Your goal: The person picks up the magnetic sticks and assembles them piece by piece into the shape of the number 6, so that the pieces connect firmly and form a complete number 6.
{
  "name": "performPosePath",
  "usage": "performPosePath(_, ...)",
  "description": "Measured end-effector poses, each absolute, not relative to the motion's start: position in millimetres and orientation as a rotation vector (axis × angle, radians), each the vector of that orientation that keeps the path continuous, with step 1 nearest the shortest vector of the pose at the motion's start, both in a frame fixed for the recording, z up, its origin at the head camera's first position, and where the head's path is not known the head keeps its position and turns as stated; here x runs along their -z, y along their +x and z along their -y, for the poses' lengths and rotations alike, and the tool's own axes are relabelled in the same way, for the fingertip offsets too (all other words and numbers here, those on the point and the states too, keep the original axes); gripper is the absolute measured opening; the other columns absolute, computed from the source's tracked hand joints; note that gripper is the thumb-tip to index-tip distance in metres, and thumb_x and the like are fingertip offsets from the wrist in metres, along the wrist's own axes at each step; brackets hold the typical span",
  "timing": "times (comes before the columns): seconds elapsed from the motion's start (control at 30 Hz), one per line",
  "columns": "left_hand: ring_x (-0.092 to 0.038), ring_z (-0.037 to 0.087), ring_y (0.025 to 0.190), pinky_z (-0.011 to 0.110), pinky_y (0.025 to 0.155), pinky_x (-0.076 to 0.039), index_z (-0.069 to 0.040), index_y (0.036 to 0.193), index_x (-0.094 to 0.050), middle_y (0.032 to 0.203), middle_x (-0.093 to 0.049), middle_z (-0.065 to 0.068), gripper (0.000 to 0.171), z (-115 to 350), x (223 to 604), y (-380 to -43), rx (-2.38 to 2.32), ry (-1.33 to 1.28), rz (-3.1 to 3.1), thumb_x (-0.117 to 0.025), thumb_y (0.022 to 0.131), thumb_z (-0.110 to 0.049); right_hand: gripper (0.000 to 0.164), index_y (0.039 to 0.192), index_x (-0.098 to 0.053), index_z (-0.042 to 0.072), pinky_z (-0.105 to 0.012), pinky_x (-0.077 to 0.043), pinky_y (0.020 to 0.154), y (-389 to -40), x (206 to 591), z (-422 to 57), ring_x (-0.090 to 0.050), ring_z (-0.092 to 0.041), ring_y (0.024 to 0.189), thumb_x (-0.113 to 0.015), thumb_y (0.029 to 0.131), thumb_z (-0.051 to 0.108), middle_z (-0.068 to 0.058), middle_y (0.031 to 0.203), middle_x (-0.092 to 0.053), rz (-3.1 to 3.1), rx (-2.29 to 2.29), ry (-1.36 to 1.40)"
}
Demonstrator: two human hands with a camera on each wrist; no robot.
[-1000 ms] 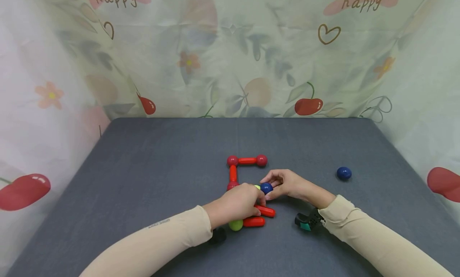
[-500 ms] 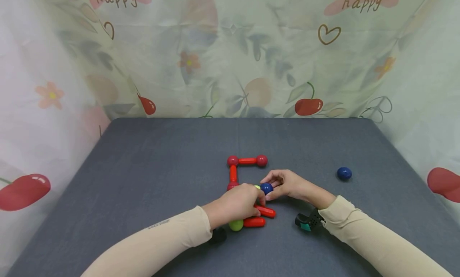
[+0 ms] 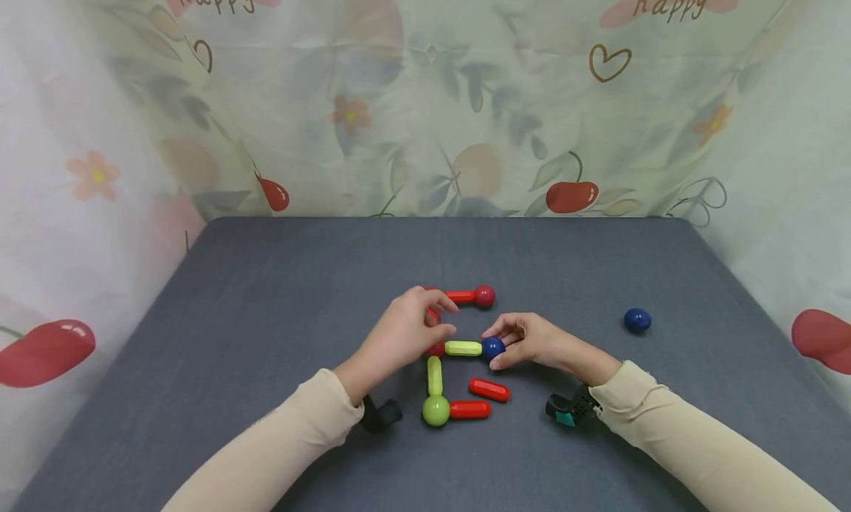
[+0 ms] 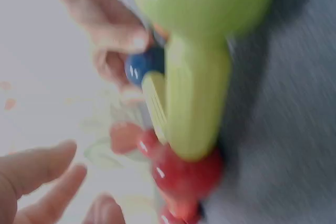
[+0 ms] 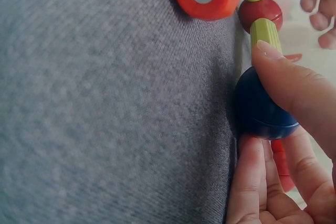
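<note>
Thumb and fingers of my right hand [image 3: 537, 340] grip a blue ball [image 3: 493, 347] at the right end of a yellow-green rod [image 3: 463, 348]. That rod's left end meets a red ball [image 3: 435, 349]. Another yellow-green rod [image 3: 435, 377] runs from the red ball toward me to a green ball [image 3: 436, 411], with a red rod [image 3: 470, 409] at its right. My left hand [image 3: 408, 326] is raised over the upper left of the figure, fingers apart and holding nothing. It partly hides red pieces there; a red rod [image 3: 460, 298] and red end ball [image 3: 484, 297] show beyond.
A loose red rod [image 3: 490, 390] lies inside the lower part of the figure. Off to the right is a separate blue ball [image 3: 637, 321]. Everything lies on a dark grey tabletop [image 3: 299, 275], with patterned cloth [image 3: 425, 128] hanging behind and at both sides.
My left hand has left the middle of the figure and moved up and slightly left, uncovering the yellow-green rods. My right hand stays on the blue ball.
</note>
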State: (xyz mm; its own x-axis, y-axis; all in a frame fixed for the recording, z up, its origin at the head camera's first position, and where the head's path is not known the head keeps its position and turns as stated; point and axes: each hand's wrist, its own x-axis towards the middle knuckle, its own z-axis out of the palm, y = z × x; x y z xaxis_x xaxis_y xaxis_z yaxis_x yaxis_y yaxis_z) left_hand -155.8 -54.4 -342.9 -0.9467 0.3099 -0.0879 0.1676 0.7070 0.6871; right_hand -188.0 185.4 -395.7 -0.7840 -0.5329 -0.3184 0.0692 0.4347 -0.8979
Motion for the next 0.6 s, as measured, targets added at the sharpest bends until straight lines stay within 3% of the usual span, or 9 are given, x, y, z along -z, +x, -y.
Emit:
performPosePath(0.17,-0.056,0.018,0.09,0.032,0.072,-0.05,-0.017,0.112,-0.067,0.107,-0.059,0.007,0.03,71,358,-164,-1.124,0.193,-2.693,-0.077,0.084,-0.02,0.045,0.113,-0.062,0.0,-0.026,-0.051,0.078,-188,395,-185,-0.058,-0.018,0.088,-0.083,0.075,0.01,-0.007,0.099,-0.065,-2.143,1.332,-0.363)
performPosePath(0.6,-0.057,0.018,0.084,0.028,0.067,-0.046,-0.017,0.102,-0.07,0.093,-0.066,0.003,0.028,83,385,-173,-1.331,0.151,-2.423,-0.082,0.077,-0.016,0.044,0.115,-0.062,0.0,-0.027,-0.05,0.078,-187,394,-184,-0.057,-0.019,0.088,-0.082,0.077,0.01,-0.008,0.101,-0.063,-2.144,1.336,-0.354)
